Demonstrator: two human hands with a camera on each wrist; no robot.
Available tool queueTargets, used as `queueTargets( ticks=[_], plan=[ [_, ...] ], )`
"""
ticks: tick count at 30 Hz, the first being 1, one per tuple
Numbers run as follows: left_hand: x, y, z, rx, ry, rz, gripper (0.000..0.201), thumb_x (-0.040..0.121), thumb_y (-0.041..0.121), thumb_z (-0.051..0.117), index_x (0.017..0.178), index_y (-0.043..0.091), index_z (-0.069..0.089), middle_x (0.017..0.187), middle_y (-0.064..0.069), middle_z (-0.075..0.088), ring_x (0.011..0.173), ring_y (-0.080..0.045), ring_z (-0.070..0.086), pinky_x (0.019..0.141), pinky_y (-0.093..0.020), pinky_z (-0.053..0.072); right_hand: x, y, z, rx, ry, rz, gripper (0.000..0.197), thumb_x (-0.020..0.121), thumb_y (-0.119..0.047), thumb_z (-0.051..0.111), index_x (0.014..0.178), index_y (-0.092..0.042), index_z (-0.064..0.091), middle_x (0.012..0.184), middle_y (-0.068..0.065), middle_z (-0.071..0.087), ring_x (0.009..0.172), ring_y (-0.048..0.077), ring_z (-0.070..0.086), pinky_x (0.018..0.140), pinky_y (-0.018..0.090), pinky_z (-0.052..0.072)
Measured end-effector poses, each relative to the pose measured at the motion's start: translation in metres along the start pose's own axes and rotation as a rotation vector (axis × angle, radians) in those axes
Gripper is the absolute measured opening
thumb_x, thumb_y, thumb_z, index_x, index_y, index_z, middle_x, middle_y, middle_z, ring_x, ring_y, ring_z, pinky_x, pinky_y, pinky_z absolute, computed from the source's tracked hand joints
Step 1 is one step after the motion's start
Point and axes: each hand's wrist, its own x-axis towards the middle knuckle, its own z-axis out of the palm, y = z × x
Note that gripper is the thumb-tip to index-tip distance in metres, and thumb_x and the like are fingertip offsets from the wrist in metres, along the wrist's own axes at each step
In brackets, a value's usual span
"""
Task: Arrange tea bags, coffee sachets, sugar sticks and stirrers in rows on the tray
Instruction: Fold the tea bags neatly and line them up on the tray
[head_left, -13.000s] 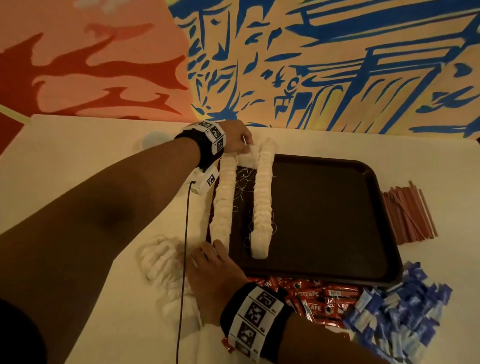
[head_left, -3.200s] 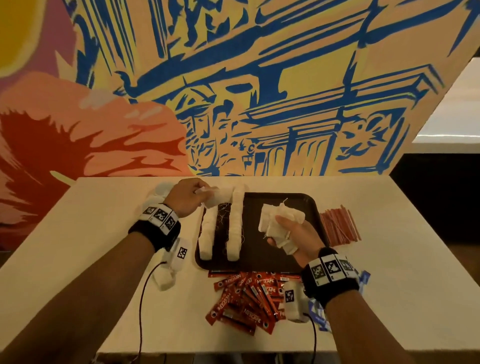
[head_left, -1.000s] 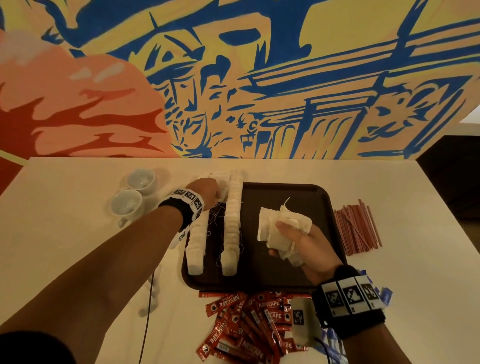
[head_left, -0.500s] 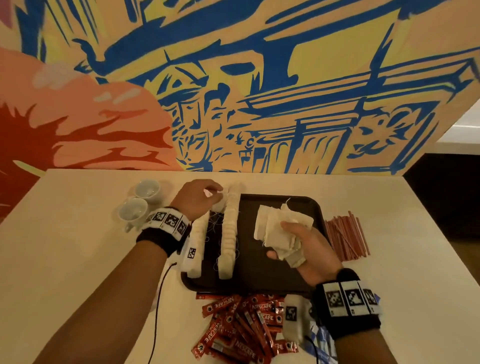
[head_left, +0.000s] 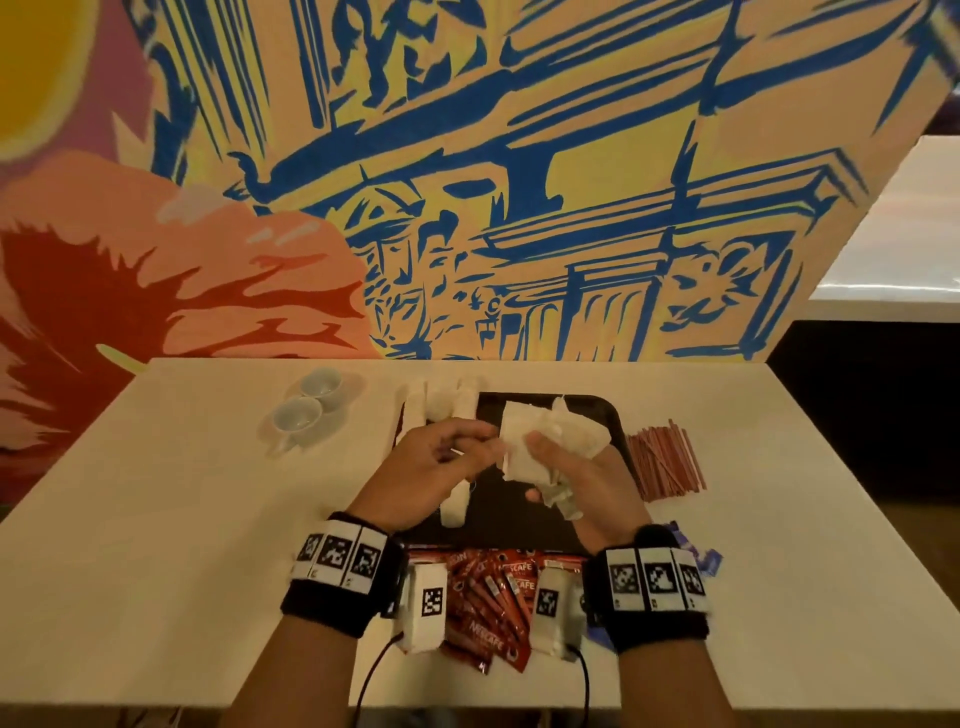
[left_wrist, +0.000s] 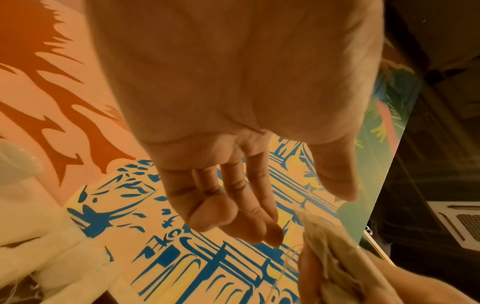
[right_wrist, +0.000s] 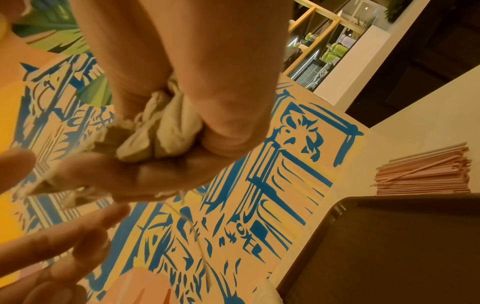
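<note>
Over a dark tray (head_left: 613, 415) on a pale table (head_left: 182, 519), the right hand (head_left: 587, 478) is clutching a crumpled bunch of tea bags (head_left: 540, 441), its fingers curled around them. The left hand (head_left: 431, 467) is hovering beside the bunch with fingers loosely extended, holding nothing; whether its fingertips are touching a bag is hard to make out. Both hands are hiding most of the tea-bag rows (head_left: 447, 405) on the tray. Wrist gear is partly covering the coffee sachets (head_left: 493, 597); the blue sugar sticks (head_left: 701, 558) are barely peeking out. Stirrers (head_left: 662, 462) are lying right of the tray.
</note>
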Motion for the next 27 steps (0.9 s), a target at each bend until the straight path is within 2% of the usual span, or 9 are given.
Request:
queueTargets(
  ticks=[3,8,11,15,17,19,22,25,27],
  plan=[
    [-0.017,0.001,0.012,-0.027,-0.040,-0.006,0.027,0.083,0.040,0.075,0.108,0.035,0.066,0.078,0.015,0.071,0.075,0.001,0.065,0.065,-0.016,0.045,-0.012,0.002,0.004,-0.035,0.008,-0.053,0.036,0.087,-0.015,0.075,0.118,0.001,0.067,0.106,0.021,0.073,0.080,0.025,0.072,0.053,0.028,0.056],
    [-0.027,-0.001,0.019,-0.054,-0.036,0.003,0.040,0.085,0.034,0.080,0.122,0.029,0.066,0.086,0.003,0.074,0.075,-0.007,0.066,0.062,-0.033,0.046,-0.023,0.001,0.010,-0.054,-0.004,-0.112,0.038,0.080,-0.018,0.082,0.114,-0.004,0.071,0.105,0.018,0.075,0.089,0.033,0.073,0.068,0.041,0.057],
    [-0.028,0.004,0.018,-0.029,-0.016,0.020,0.040,0.085,0.028,0.079,0.123,0.023,0.065,0.084,0.001,0.075,0.074,-0.009,0.068,0.064,-0.032,0.049,-0.026,0.000,0.010,-0.021,-0.012,-0.111,0.045,0.080,-0.031,0.079,0.115,-0.005,0.069,0.100,0.017,0.074,0.077,0.025,0.070,0.057,0.032,0.054],
    [-0.031,0.008,0.015,-0.039,0.010,0.039,0.035,0.087,0.022,0.078,0.120,0.019,0.066,0.089,-0.008,0.075,0.073,-0.013,0.067,0.066,-0.034,0.050,-0.025,0.001,0.004,-0.061,0.023,-0.096,0.057,0.083,-0.052,0.077,0.116,-0.006,0.070,0.097,0.021,0.071,0.067,0.023,0.063,0.054,0.027,0.045],
    [-0.033,0.007,0.013,-0.056,0.032,0.047,0.031,0.088,0.019,0.077,0.117,0.020,0.068,0.087,-0.007,0.074,0.070,-0.013,0.065,0.063,-0.035,0.048,-0.024,-0.001,0.003,-0.021,0.048,-0.100,0.048,0.088,-0.043,0.072,0.112,-0.002,0.068,0.087,0.017,0.067,0.057,0.017,0.058,0.045,0.019,0.043],
    [-0.034,0.004,0.009,-0.054,0.054,0.054,0.029,0.089,0.019,0.076,0.117,0.020,0.070,0.086,-0.004,0.073,0.069,-0.013,0.064,0.061,-0.033,0.047,-0.023,-0.002,0.000,0.054,0.061,-0.095,0.033,0.092,-0.032,0.069,0.108,-0.003,0.067,0.082,0.012,0.067,0.053,0.016,0.058,0.043,0.019,0.044],
    [-0.037,0.002,0.003,-0.040,0.110,0.053,0.023,0.090,0.019,0.074,0.113,0.018,0.072,0.081,0.000,0.071,0.071,-0.015,0.063,0.061,-0.030,0.048,-0.021,-0.004,-0.006,0.107,0.097,-0.060,0.029,0.094,-0.028,0.068,0.109,-0.004,0.065,0.082,0.011,0.065,0.053,0.015,0.062,0.044,0.022,0.048],
    [-0.036,-0.002,-0.005,-0.030,0.171,0.055,0.015,0.090,0.022,0.074,0.104,0.018,0.075,0.076,-0.005,0.070,0.069,-0.018,0.062,0.061,-0.031,0.050,-0.018,-0.006,-0.013,0.169,0.166,-0.029,0.014,0.094,-0.021,0.069,0.098,-0.009,0.067,0.085,0.006,0.069,0.062,0.015,0.067,0.049,0.025,0.054],
    [-0.036,-0.005,-0.010,-0.020,0.206,0.054,0.013,0.090,0.026,0.074,0.101,0.018,0.075,0.079,-0.012,0.070,0.067,-0.020,0.059,0.061,-0.031,0.049,-0.017,-0.009,-0.016,0.246,0.208,-0.023,0.010,0.093,-0.015,0.069,0.100,-0.009,0.066,0.094,0.009,0.070,0.076,0.021,0.070,0.056,0.031,0.060]
  ],
)
